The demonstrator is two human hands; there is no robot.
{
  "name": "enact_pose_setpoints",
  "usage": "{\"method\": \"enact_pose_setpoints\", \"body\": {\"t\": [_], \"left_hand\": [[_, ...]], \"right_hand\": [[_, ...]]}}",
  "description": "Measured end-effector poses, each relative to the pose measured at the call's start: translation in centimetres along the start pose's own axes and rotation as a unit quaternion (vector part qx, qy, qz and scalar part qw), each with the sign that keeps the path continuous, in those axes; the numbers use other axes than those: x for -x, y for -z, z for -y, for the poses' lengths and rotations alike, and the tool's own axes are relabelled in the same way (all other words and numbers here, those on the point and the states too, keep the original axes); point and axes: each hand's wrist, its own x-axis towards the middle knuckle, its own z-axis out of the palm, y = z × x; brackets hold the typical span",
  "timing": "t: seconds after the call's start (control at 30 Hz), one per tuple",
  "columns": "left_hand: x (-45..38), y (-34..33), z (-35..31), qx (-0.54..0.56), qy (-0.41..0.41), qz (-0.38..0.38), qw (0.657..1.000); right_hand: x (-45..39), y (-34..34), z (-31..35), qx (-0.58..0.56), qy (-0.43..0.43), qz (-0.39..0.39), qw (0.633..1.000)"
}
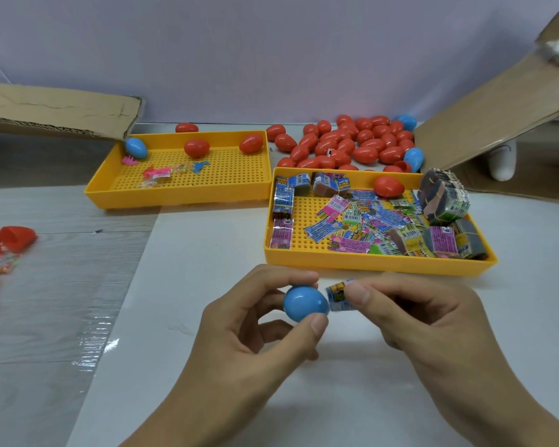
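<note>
L hand (259,321) grips blue egg shell (305,303) above worktop (207,253); R hand (410,317) pinches folded leaflet (338,294) at its mouth. Step looks like stuffing; next prob needs pushing leaflet fully in w/o crumpling.

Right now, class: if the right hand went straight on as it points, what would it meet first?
Probably the blue egg in the left hand; the leaflet the right hand pinches nearly touches it.
</note>
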Motion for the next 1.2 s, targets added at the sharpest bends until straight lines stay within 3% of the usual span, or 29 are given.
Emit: {"method": "enact_pose_setpoints", "body": {"t": [0.5,0.87,1.2], "left_hand": [[0.08,-0.07,0.53,0.003,0.003,0.003,1.000],[0.09,-0.06,0.86,-0.036,-0.042,-0.004,0.998],[0.05,-0.16,0.94,-0.057,-0.103,-0.025,0.993]], "right_hand": [[-0.04,0.20,-0.11,-0.052,-0.110,0.055,0.991],[-0.09,-0.02,0.46,-0.057,-0.121,0.079,0.988],[0.15,0.00,0.08,0.037,-0.100,0.072,0.992]]}}
